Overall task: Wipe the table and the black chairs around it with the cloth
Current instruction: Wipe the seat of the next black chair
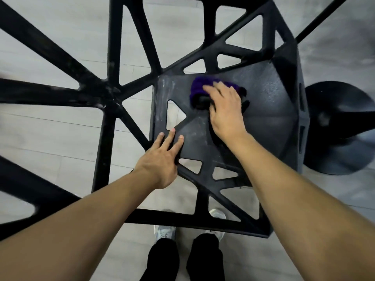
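Looks straight down onto a pale grey plank floor (50, 138). Stands over a black chair (269, 122), all angled struts and triangular cut-outs, its solid seat panel dull and streaked with pale dust toward the left edge. Takes in a second black lattice frame (97, 92) across the left half, meeting the first near the seat's far left corner (touching or merely overlapping, cannot tell from above). Catches a round black disc (338, 126) on the floor just right of the chair, and a thin black rod (316, 19) slanting toward the top right corner. Reaches in with both bare forearms from the bottom edge. Lays the right hand (225, 112) palm down on the middle of the seat, fingers nearly straight and close together, pressing the cloth (200, 86) to the panel. Rests the left hand (160, 159) on the seat's near left corner, fingers straight and slightly spread, tips just beside a triangular hole. Finds the cloth toward the back of the seat: dark purple, fuzzy, bunched, partly hidden under the right fingers. Shows black trouser legs (162, 260) and pale grey shoes (164, 232) below, partly seen through the chair's front struts.
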Action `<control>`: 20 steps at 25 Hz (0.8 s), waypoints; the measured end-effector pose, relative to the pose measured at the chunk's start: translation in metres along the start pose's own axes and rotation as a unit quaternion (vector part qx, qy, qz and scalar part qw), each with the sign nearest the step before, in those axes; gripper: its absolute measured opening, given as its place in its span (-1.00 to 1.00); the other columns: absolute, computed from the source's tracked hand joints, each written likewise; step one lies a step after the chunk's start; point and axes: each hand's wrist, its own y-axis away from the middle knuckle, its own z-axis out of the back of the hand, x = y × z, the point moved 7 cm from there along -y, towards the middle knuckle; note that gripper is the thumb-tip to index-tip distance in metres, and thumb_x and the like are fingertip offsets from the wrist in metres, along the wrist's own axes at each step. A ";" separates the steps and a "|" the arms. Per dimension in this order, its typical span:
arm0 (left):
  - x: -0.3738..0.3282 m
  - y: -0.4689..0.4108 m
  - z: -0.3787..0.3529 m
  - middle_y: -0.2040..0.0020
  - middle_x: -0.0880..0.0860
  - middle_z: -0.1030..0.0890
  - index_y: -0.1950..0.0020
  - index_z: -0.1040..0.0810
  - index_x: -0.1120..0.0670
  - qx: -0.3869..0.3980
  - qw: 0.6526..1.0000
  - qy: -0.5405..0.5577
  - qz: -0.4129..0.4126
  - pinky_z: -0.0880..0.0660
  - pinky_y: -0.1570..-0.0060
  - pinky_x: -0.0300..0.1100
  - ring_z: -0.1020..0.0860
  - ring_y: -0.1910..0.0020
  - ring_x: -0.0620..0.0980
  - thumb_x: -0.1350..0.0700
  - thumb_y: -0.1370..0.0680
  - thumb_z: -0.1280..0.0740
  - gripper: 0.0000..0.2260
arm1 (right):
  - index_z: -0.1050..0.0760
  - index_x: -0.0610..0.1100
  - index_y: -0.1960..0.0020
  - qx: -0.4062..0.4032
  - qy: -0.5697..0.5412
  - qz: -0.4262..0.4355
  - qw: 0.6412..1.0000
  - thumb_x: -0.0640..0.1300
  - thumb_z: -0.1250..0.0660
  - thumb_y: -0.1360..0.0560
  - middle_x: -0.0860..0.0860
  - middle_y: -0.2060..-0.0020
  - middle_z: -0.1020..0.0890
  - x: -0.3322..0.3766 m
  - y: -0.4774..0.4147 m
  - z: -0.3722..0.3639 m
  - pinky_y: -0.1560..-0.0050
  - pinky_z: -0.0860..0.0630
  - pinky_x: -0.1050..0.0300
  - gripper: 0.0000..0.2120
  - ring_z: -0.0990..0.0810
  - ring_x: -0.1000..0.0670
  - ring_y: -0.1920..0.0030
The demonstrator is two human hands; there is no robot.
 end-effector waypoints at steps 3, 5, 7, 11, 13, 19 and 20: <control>0.003 0.003 0.004 -0.65 0.09 0.31 -0.66 0.24 0.00 0.010 1.000 0.024 0.007 0.12 -0.61 0.01 0.22 -0.64 0.16 0.12 -0.61 -0.17 -0.25 | -0.50 -0.11 -0.40 0.075 0.017 0.091 0.993 -0.25 -0.23 -0.45 -0.13 -0.37 -0.52 0.010 0.101 0.003 -0.47 -0.25 -0.13 -0.48 -0.44 -0.18 -0.40; 0.003 0.002 0.004 -0.65 0.06 0.32 -0.66 0.25 -0.02 0.022 0.999 0.034 0.012 0.08 -0.62 0.03 0.22 -0.64 0.15 0.14 -0.61 -0.17 -0.25 | -0.45 -0.06 -0.45 0.122 0.034 0.108 0.986 -0.26 -0.22 -0.48 -0.08 -0.40 -0.49 -0.006 0.150 0.020 -0.52 -0.20 -0.08 -0.46 -0.39 -0.12 -0.45; 0.003 -0.001 -0.001 -0.64 0.06 0.33 -0.65 0.27 -0.01 0.026 0.999 0.035 0.012 0.06 -0.61 0.06 0.24 -0.64 0.17 0.11 -0.61 -0.15 -0.25 | -0.45 -0.04 -0.45 0.128 0.025 0.077 0.989 -0.29 -0.26 -0.49 -0.07 -0.41 -0.48 -0.022 0.160 0.033 -0.54 -0.17 -0.08 -0.47 -0.38 -0.11 -0.47; 0.010 -0.012 -0.018 -0.66 0.10 0.29 -0.64 0.31 0.04 0.007 1.000 -0.008 0.001 0.03 -0.60 0.12 0.27 -0.63 0.19 -0.03 -0.52 -0.04 -0.22 | -0.55 -0.09 -0.36 0.113 -0.036 0.000 0.993 -0.27 -0.24 -0.44 -0.11 -0.36 -0.53 0.022 0.124 0.008 -0.50 -0.23 -0.16 -0.50 -0.44 -0.17 -0.42; 0.012 -0.016 -0.021 -0.67 0.11 0.24 -0.65 0.27 0.05 0.009 1.000 -0.013 -0.007 0.07 -0.61 0.11 0.24 -0.64 0.19 -0.03 -0.50 -0.02 -0.22 | -0.54 -0.09 -0.36 0.135 -0.076 0.013 0.988 -0.27 -0.25 -0.42 -0.11 -0.35 -0.54 0.040 0.117 -0.007 -0.50 -0.23 -0.14 -0.49 -0.44 -0.17 -0.42; 0.011 -0.017 -0.018 -0.67 0.13 0.17 -0.66 0.20 0.04 -0.008 1.000 0.026 0.016 0.06 -0.60 0.13 0.17 -0.65 0.19 -0.09 -0.46 -0.03 -0.20 | -0.48 -0.04 -0.42 0.134 -0.028 -0.004 0.991 -0.29 -0.24 -0.45 -0.02 -0.41 -0.48 -0.063 0.203 0.076 -0.56 -0.13 -0.08 -0.46 -0.36 -0.06 -0.48; 0.009 -0.016 -0.017 -0.67 0.14 0.18 -0.66 0.18 0.05 -0.008 0.999 0.039 0.026 0.07 -0.61 0.13 0.17 -0.64 0.21 -0.06 -0.51 -0.08 -0.23 | -0.47 -0.03 -0.43 0.127 -0.046 -0.043 0.990 -0.34 -0.25 -0.49 0.01 -0.43 -0.45 -0.079 0.219 0.090 -0.57 -0.11 -0.10 -0.47 -0.33 -0.02 -0.50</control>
